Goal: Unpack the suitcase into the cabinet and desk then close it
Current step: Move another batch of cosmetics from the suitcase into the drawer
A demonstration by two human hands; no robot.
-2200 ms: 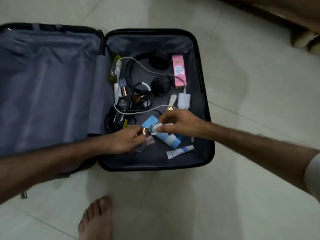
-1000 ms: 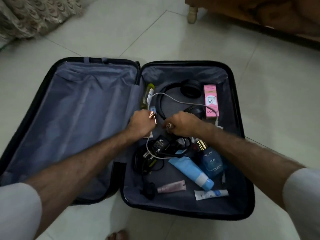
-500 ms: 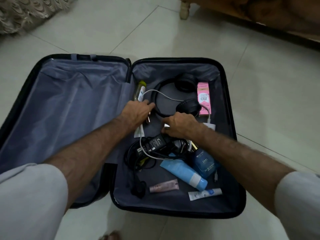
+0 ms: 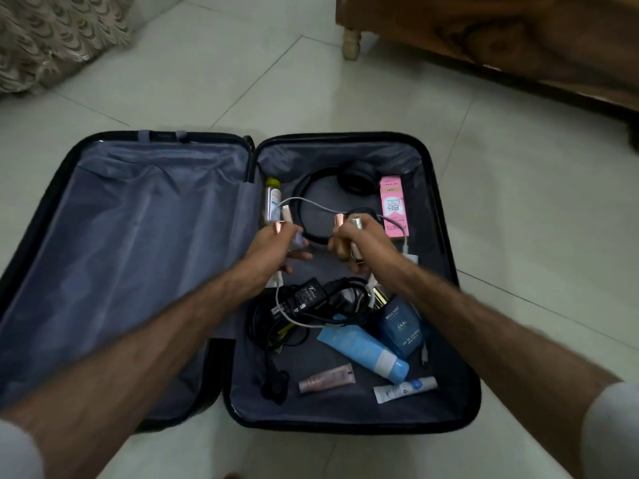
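While both hands (image 4: 313,248) grip, four rose-gold tubes (image 4: 340,243), one suitcase (image 4: 463,392).

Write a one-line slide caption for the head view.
Both hands lift small rose-gold tubes from the open suitcase on a tiled floor.

Home bedroom: tiled floor (image 4: 518,188), wooden furniture (image 4: 501,39), bedspread (image 4: 52,39).

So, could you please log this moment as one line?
suitcase: open, floor | left hand: holds rose-gold tube | right hand: holds rose-gold tubes | headphones: unpacked
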